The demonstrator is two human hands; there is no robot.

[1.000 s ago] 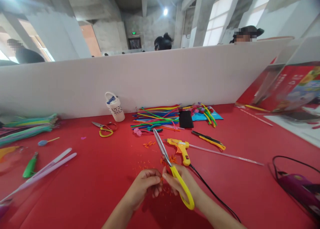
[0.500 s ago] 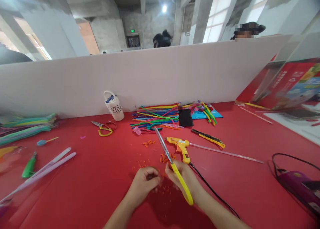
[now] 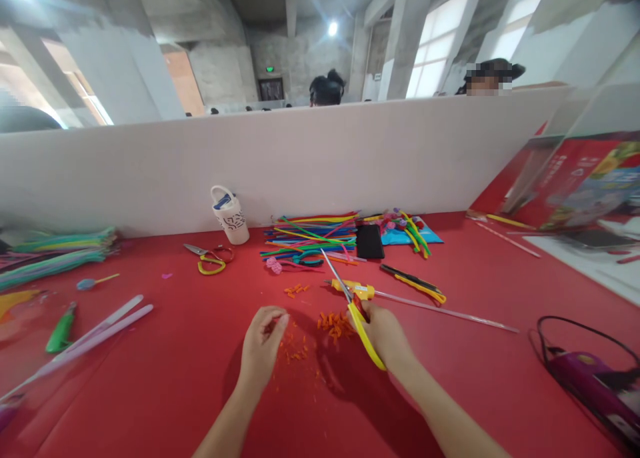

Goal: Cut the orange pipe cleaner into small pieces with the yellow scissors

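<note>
My right hand (image 3: 383, 335) is closed on a pair of scissors (image 3: 367, 338) with yellow handles. Their blades look closed and point up and away to the left, over the table. Beside that hand is a heap of short orange pieces (image 3: 334, 326). My left hand (image 3: 263, 345) is held apart on the left, fingers curled with thumb and forefinger close together; whatever they pinch, if anything, is too small to make out. Tiny orange scraps (image 3: 296, 353) are scattered between the hands. A few more orange bits (image 3: 296, 290) lie farther back. The yellow glue gun (image 3: 357, 289) is partly hidden behind my right hand.
Colourful pipe cleaners (image 3: 310, 235) lie at the back by a black phone-like slab (image 3: 370, 242) and a white cup (image 3: 233, 223). Red-and-yellow scissors (image 3: 210, 259) rest left of them. A white partition (image 3: 320, 161) closes the far side. A purple device with a cable (image 3: 590, 385) sits right.
My hands have moved apart: the left went left and farther from me, the right shifted right and forward with the scissors. More of the orange heap now shows.
</note>
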